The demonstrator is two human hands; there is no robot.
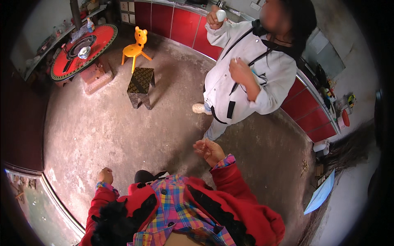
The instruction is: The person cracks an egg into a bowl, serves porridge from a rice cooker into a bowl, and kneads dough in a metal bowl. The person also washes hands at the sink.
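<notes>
Kitchen floor seen from the head, red cabinets behind, right hand turned palm up, fingers loosely spread, left hand curled, finger closure indiscernible, white rounded object held in co-worker's raised hand

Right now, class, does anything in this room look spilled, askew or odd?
Yes: brownish bits lie scattered on the floor at the right, resembling litter, though too small to identify. The chair and stool stand upright; nothing else clearly stands out.
</notes>
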